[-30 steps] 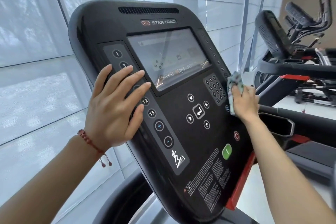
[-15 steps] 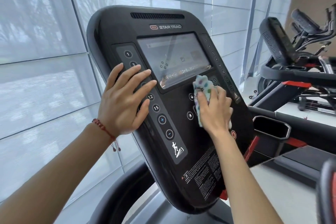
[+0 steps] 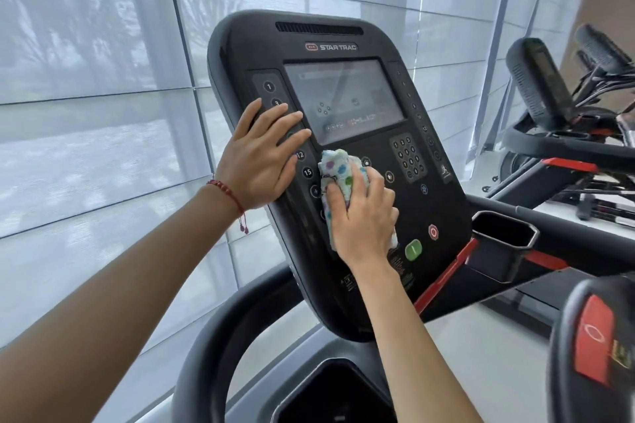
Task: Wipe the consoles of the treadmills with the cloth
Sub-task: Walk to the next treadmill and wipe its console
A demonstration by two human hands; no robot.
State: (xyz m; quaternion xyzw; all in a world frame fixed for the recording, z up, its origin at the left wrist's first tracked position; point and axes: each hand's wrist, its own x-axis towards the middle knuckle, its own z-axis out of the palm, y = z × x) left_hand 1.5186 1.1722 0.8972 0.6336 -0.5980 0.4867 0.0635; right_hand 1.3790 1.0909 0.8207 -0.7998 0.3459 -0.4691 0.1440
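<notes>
**Cloth pressed low on the treadmill console**

The right hand (image 3: 360, 216) presses a dotted cloth (image 3: 338, 175) flat against the Star Trac console (image 3: 443, 216), just below its screen (image 3: 343, 99). The left hand (image 3: 261, 161), fingers spread and holding nothing, rests on the left keypad.

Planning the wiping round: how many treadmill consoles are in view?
2. The near console is under both hands, right hand pressing the cloth on it. The second console stands at right. Others may be hidden.
</notes>
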